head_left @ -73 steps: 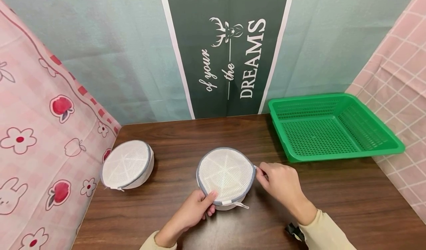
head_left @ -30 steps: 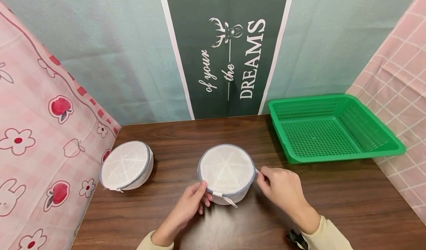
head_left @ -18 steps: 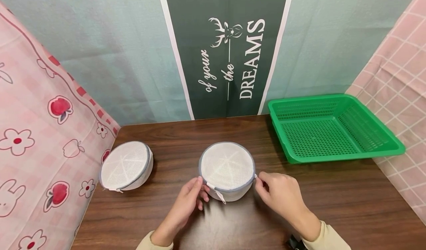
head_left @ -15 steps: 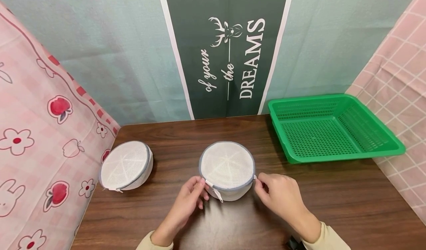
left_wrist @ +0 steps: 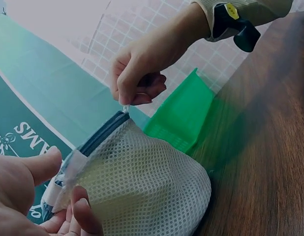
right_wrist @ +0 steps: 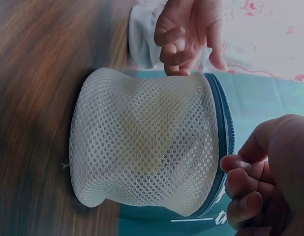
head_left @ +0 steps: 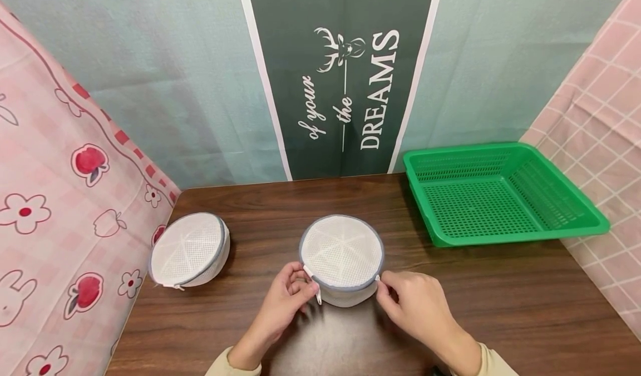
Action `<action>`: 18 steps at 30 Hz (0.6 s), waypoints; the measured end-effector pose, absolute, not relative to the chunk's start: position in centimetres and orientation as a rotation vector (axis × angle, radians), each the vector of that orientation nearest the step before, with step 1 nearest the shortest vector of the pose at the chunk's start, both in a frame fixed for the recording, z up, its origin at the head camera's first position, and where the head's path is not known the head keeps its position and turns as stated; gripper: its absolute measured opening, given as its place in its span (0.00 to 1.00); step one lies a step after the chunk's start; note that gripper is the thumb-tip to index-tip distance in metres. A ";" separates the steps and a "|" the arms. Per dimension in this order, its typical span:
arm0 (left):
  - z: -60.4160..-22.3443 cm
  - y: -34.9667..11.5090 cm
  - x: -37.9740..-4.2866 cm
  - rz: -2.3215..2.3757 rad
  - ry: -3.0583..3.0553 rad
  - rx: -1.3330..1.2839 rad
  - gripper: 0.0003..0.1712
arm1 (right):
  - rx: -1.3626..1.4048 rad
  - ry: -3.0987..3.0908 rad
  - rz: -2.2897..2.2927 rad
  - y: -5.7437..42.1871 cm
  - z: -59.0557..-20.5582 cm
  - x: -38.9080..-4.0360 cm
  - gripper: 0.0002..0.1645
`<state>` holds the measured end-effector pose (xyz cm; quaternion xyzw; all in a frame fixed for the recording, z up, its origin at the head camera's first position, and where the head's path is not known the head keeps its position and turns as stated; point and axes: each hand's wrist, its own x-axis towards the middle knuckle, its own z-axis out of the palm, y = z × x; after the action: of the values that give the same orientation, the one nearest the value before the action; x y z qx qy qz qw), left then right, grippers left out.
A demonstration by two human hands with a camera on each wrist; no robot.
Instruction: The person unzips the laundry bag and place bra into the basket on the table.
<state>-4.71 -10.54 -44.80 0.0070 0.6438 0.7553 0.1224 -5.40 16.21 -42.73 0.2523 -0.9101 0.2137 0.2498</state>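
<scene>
A round white mesh laundry bag [head_left: 343,251] with a blue-grey zipper rim stands upright on the table in front of me. At its right front rim, my right hand [head_left: 418,303] pinches the small white zipper pull [left_wrist: 125,108] between thumb and curled index finger. My left hand [head_left: 285,295] is at the left front rim, fingers and thumb around the white end tab [left_wrist: 73,169] and a hanging white loop [head_left: 319,295]. Through the mesh a pale yellowish tint shows in the right wrist view.
A second white mesh bag [head_left: 187,248], its top tilted, sits at the left by the pink patterned cloth [head_left: 60,226]. A green plastic basket [head_left: 521,236] stands at the back right. The brown wooden table [head_left: 260,214] meets a teal hanging [head_left: 190,87] behind.
The bag has turned, bringing its end tab from the front to the left front. My right hand has come nearer along the rim; my left thumb has left the lid for the loop.
</scene>
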 end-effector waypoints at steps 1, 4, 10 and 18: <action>-44.8 -10.6 -4.7 2.211 1.874 0.027 0.28 | 0.694 -2.478 0.588 16.1 -42.7 -5.3 0.24; -45.0 -10.6 -4.8 2.227 1.861 0.041 0.27 | 0.708 -2.470 0.597 16.0 -42.7 -5.2 0.25; -45.4 -10.6 -5.1 2.232 1.878 0.002 0.20 | 0.725 -2.455 0.608 15.8 -42.6 -5.0 0.24; -45.5 -10.3 -5.1 2.095 2.020 0.012 0.14 | 0.760 -2.455 0.619 15.6 -42.7 -5.0 0.24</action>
<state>-5.06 -10.31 -45.52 0.0042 0.6894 0.7150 0.1157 -4.97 15.61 -42.68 0.2785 -0.9002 0.2268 0.2465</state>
